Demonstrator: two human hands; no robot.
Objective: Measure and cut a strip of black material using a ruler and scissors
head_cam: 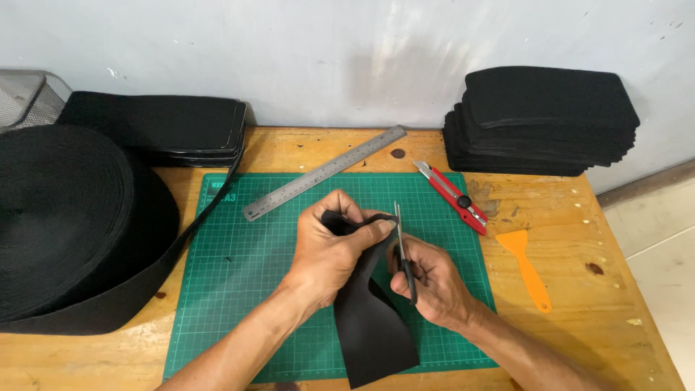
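Over a green gridded cutting mat (pixel 239 289), the left hand (pixel 329 253) pinches a folded black fabric strip (pixel 373 326) taut for trimming, while the right hand (pixel 431 282) grips black-handled scissors (pixel 402 250), blades upright at the strip's edge. A steel ruler (pixel 326 172) lies nearby.

Black fabric strip (pixel 373 318) hangs folded over green mat, scissors (pixel 402 253) upright beside it.

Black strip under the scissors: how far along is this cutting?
Done, it seems: two stacks of cut black pieces, one right, one left. In hand: left hand holds a black strip, right hand has scissors at its top edge. Left: a big webbing roll remains, so probably plenty.
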